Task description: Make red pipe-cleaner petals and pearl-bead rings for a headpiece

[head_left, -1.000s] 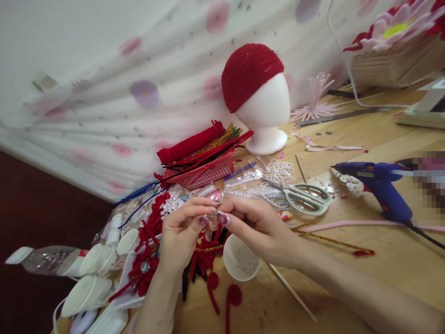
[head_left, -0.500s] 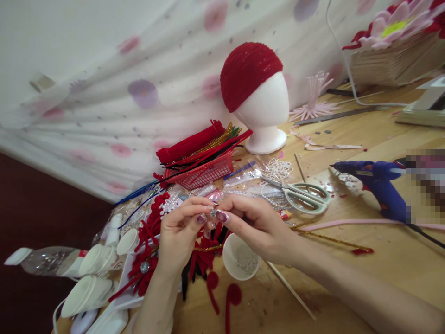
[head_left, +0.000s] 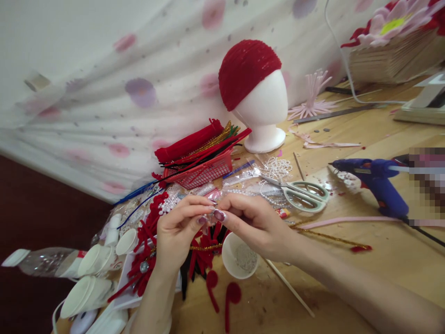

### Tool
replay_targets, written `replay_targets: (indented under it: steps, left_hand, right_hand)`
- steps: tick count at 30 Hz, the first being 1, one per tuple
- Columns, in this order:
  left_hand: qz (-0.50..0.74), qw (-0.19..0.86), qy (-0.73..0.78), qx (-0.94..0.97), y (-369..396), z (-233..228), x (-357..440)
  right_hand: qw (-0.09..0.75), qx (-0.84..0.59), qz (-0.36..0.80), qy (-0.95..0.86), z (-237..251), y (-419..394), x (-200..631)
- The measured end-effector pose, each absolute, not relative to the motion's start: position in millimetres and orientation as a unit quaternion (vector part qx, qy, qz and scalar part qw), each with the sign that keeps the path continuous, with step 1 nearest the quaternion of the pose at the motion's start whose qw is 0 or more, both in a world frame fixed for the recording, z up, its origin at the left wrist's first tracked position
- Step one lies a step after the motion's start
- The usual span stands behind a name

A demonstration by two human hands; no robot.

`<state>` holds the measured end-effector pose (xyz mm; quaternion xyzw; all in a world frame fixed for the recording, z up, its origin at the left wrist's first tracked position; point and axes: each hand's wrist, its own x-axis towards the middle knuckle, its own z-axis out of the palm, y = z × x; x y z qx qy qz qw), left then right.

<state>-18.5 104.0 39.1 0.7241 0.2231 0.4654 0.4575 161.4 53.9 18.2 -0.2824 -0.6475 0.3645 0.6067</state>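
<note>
Above the white paper cup (head_left: 239, 256), the left hand (head_left: 177, 229) and right hand (head_left: 257, 222) together pinch a tiny silver bead (head_left: 209, 217) between their fingertips.

A white paper cup (head_left: 239, 260) sits below both hands; metal scissors (head_left: 301, 190) lie right of a red plastic basket (head_left: 203, 174), before a white foam head (head_left: 262, 111).

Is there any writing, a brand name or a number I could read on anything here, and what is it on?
No text can be read.
Bottle: red and white label, print too blurred.
Small tube by the scissors: coloured print, too small.
Glue gun: a pale patch on the barrel, unreadable.
Blurred-out block at the right edge: nothing legible.
The small piece pinched between left hand and right hand shows no marking.
</note>
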Motion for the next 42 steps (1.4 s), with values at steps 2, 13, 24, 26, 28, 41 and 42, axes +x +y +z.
replay_targets:
  steps: [2, 13, 24, 26, 28, 41, 42]
  left_hand:
    - [0.469, 0.439, 0.230, 0.731, 103.7, 38.3, -19.0]
    - [0.491, 0.544, 0.243, 0.635, 97.8, 34.5, -10.7]
    - [0.466, 0.709, 0.234, 0.475, 85.6, 37.8, 2.6]
    - [0.460, 0.732, 0.238, 0.443, 83.9, 38.9, 3.8]
    - [0.457, 0.748, 0.238, 0.418, 82.8, 39.8, 4.9]
    - [0.448, 0.768, 0.256, 0.379, 78.7, 40.9, 9.2]
    - [0.447, 0.768, 0.257, 0.380, 78.6, 40.9, 9.1]
  right_hand:
    - [0.605, -0.282, 0.363, -0.651, 18.1, 54.2, 161.1]
    - [0.624, -0.241, 0.450, -0.592, 20.5, 52.0, 157.1]
    - [0.626, -0.229, 0.427, -0.610, 20.3, 50.6, 155.4]
    - [0.626, -0.223, 0.422, -0.616, 20.1, 50.7, 154.9]
    - [0.624, -0.224, 0.419, -0.620, 19.5, 50.9, 154.6]
    - [0.607, -0.258, 0.413, -0.628, 18.8, 49.6, 155.7]
    - [0.608, -0.259, 0.408, -0.630, 18.9, 49.5, 155.8]
